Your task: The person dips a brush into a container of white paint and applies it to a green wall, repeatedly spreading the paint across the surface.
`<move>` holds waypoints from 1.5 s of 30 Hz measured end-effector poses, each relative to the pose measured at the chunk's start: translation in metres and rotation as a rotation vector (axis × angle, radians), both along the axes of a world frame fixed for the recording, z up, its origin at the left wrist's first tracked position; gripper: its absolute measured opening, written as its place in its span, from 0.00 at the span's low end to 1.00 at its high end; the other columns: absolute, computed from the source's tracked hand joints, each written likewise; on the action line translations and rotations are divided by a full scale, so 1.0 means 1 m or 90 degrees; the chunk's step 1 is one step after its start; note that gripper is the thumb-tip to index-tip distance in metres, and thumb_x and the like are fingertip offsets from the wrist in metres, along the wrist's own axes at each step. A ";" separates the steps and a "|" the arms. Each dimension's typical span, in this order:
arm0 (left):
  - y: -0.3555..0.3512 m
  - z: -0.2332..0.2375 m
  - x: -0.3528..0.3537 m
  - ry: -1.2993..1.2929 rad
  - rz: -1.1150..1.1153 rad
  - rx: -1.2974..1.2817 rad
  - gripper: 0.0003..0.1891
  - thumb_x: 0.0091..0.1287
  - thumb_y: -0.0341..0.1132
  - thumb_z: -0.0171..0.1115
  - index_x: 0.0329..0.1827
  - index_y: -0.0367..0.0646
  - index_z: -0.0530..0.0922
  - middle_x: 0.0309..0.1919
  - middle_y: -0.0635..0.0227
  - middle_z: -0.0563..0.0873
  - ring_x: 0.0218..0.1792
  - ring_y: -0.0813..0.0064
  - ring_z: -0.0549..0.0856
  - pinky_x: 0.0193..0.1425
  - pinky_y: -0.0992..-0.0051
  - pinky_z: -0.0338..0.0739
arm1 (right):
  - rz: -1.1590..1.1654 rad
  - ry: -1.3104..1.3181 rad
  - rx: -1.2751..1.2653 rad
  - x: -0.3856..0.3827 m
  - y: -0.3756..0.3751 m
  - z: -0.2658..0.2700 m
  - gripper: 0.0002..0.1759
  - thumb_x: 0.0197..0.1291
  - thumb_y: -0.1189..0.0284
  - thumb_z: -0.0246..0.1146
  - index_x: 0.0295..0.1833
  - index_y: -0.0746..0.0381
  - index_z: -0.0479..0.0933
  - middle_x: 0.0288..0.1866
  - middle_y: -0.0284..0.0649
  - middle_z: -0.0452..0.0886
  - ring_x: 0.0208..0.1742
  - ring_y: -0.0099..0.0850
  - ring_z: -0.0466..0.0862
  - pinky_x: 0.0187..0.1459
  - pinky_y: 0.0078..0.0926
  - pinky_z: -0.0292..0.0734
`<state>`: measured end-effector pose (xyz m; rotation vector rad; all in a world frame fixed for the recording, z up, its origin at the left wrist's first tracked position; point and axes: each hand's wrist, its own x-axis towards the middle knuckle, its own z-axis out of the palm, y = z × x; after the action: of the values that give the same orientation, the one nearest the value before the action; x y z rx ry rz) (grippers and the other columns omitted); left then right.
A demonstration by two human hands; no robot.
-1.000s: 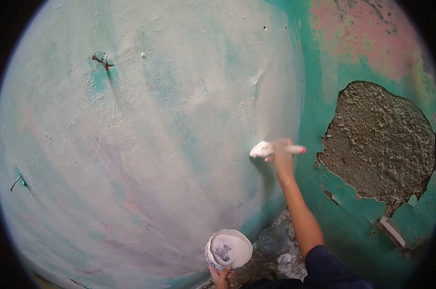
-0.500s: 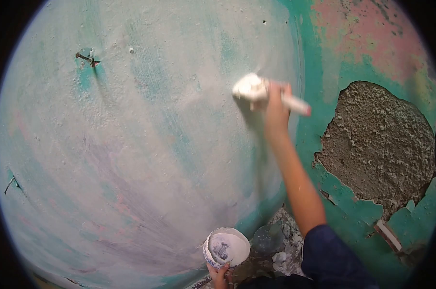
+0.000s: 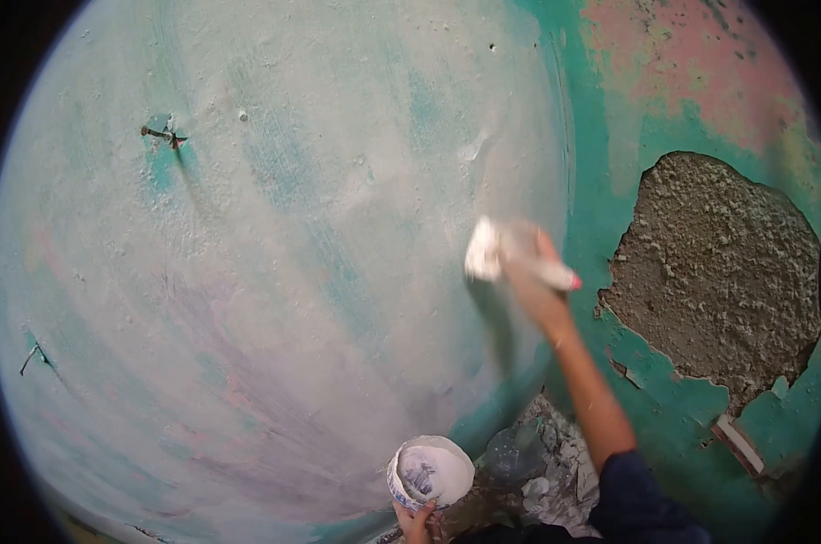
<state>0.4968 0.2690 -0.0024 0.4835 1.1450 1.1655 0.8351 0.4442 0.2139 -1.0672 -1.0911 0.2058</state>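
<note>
The right hand [image 3: 530, 272] is wrapped around the handle of a brush [image 3: 494, 252]. The white-loaded bristles press against the wall [image 3: 274, 272] near the right edge of its whitened area, just left of the green strip [image 3: 601, 181]. The hand and brush are blurred, so the exact finger placement cannot be told. The left hand [image 3: 417, 524] shows only fingertips at the bottom edge of the view. They are curled up around the underside of a cup [image 3: 430, 471] smeared white inside, held low and well apart from the brush.

The main risks, as I judge them:

- **Drips:** the bristles look heavily loaded, so white could run down the wall or fall onto the rubble [image 3: 537, 462] at its foot.
- **Straying:** a stroke that drifts right would smear white over the green strip.
- **Loose paint:** beyond that strip lies a rough bare patch [image 3: 719, 272] where the coat has fallen off, with flaking edges. Bristles catching there could pull more loose.
- **Snagging:** a nail [image 3: 161, 136] sticks out near the wall's upper left and another [image 3: 31, 355] near its left edge. A wide sweep could catch the bristles or scrape the hand.
- **Tipping:** the cup is held only from below, at the edge of sight, and could spill if it tilts.
</note>
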 end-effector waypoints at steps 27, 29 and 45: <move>-0.005 0.028 0.002 0.098 0.001 -0.009 0.39 0.62 0.27 0.62 0.77 0.45 0.56 0.63 0.57 0.72 0.56 0.59 0.77 0.53 0.62 0.80 | 0.070 -0.717 0.101 0.061 0.025 0.032 0.10 0.58 0.71 0.68 0.46 0.50 0.85 0.40 0.33 0.87 0.41 0.31 0.87 0.42 0.26 0.83; -0.011 0.038 0.005 0.077 0.012 -0.015 0.39 0.62 0.27 0.62 0.77 0.45 0.56 0.63 0.58 0.72 0.56 0.59 0.77 0.53 0.63 0.79 | -0.042 -0.787 0.199 0.072 0.041 0.096 0.11 0.57 0.70 0.69 0.47 0.50 0.85 0.38 0.33 0.87 0.40 0.29 0.87 0.41 0.25 0.83; -0.002 -0.002 0.006 -0.027 0.013 -0.002 0.40 0.64 0.26 0.60 0.78 0.49 0.51 0.61 0.57 0.73 0.51 0.59 0.81 0.42 0.62 0.84 | 0.020 -0.768 0.146 0.046 0.008 0.013 0.19 0.53 0.74 0.67 0.52 0.51 0.85 0.48 0.36 0.87 0.48 0.34 0.87 0.48 0.27 0.83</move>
<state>0.5025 0.2674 -0.0044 0.4435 1.1175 1.1856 0.8807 0.4520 0.2266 -0.9342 -2.1326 -0.6185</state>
